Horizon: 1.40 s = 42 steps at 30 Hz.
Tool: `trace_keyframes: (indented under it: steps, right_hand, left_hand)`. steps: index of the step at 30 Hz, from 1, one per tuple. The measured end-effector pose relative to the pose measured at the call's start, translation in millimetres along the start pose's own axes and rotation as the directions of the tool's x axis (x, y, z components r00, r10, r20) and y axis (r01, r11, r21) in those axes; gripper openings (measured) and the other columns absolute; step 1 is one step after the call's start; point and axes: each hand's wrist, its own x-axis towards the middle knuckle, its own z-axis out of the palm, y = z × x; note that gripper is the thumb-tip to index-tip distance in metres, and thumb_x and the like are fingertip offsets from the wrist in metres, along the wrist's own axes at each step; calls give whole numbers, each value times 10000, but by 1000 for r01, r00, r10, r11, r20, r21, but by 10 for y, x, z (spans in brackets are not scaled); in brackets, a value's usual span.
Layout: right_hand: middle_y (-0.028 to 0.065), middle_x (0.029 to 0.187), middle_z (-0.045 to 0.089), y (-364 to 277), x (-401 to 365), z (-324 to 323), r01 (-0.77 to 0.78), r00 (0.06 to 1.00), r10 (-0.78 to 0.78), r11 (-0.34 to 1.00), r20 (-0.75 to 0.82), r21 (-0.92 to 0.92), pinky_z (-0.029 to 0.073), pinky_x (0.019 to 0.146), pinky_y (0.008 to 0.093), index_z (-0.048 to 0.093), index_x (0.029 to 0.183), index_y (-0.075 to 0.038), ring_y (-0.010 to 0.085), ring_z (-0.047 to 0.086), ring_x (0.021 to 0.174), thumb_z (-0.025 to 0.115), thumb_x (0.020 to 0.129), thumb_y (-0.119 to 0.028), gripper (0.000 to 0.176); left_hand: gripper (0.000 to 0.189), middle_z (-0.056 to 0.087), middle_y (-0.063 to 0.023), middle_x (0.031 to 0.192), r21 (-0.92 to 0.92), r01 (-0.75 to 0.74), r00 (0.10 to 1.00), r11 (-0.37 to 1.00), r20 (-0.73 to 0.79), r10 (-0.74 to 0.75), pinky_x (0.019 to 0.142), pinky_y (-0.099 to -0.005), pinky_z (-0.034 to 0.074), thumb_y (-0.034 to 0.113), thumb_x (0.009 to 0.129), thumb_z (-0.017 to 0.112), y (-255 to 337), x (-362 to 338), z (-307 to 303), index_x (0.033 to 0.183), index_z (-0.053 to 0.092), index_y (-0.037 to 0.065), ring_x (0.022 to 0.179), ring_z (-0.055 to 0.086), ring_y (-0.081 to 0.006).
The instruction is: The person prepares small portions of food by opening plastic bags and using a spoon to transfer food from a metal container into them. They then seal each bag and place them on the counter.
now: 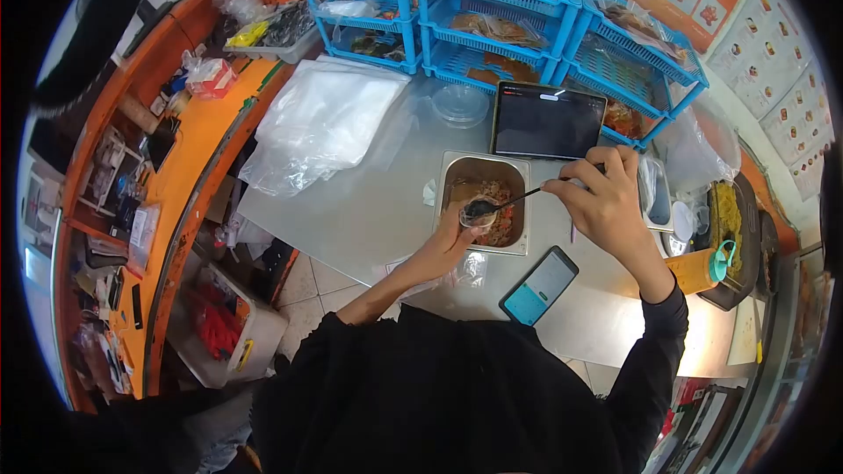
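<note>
A metal container (520, 235) with reddish, chunky food in it stands on the steel table. Over its left part, my left hand (450, 241) is closed round a small clear cup (479, 213). My right hand (603, 206), to the right of the container, grips the handle of a black spoon (520, 198). The spoon slants down to the left, and its dark bowl end is at the cup's opening. What the cup holds is too small to tell.
Behind the container are a tablet (549, 121) and blue stacked baskets (492, 26). A phone (539, 286) lies in front; an orange bottle (694, 270) is at right. Plastic bags (325, 118) and a round clear lid (460, 106) lie at back left.
</note>
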Motion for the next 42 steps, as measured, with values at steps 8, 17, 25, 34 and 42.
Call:
trace_keyframes:
  steps: [8, 17, 25, 34, 42]
  right_hand:
    - [-33, 785, 526, -56, -3, 26, 57, 998, -58, 998, -33, -29, 306, 717, 360, 620, 791, -147, 158, 451, 806, 622, 597, -104, 199]
    - [-45, 835, 520, -170, -52, -46, 211, 975, -221, 954, -24, -213, 289, 721, 328, 587, 870, -146, 119, 435, 802, 550, 632, -124, 242]
    - [-43, 785, 502, -104, -53, -68, 29, 998, -35, 994, -59, -104, 270, 735, 377, 618, 822, -159, 151, 430, 795, 602, 528, -97, 300]
    - [-47, 744, 515, -62, -149, -1, -97, 992, 91, 993, -88, -71, 275, 731, 366, 635, 773, -162, 164, 426, 765, 635, 588, -73, 205]
    - [-10, 747, 558, -40, -741, 822, -536, 844, 533, 843, 60, 50, 293, 724, 335, 636, 720, -130, 200, 444, 763, 625, 657, -84, 79]
  left_hand:
    - [567, 370, -106, 1168, -50, -46, 998, 998, 49, 49, 931, -316, 287, 113, 813, 538, 127, 47, -216, 1276, 216, 49, 1100, 368, -187]
    - [456, 449, -62, 1105, -285, 152, 988, 946, 25, -151, 840, -244, 375, 122, 817, 545, 140, 68, -135, 1198, 320, 12, 1010, 440, -110]
    - [426, 532, -77, 1019, -178, 161, 986, 971, -24, -168, 754, -226, 423, 170, 826, 540, 66, 36, -211, 1173, 359, 2, 890, 521, -107]
    - [416, 510, -62, 1056, -284, 150, 980, 947, -87, -181, 814, -224, 387, 87, 820, 522, -30, 1, -234, 1198, 365, 10, 960, 481, -106]
    - [403, 483, -60, 1120, -473, 235, 959, 849, -30, -282, 875, -241, 362, -7, 808, 461, 256, -70, -234, 1204, 389, 17, 1013, 470, -121]
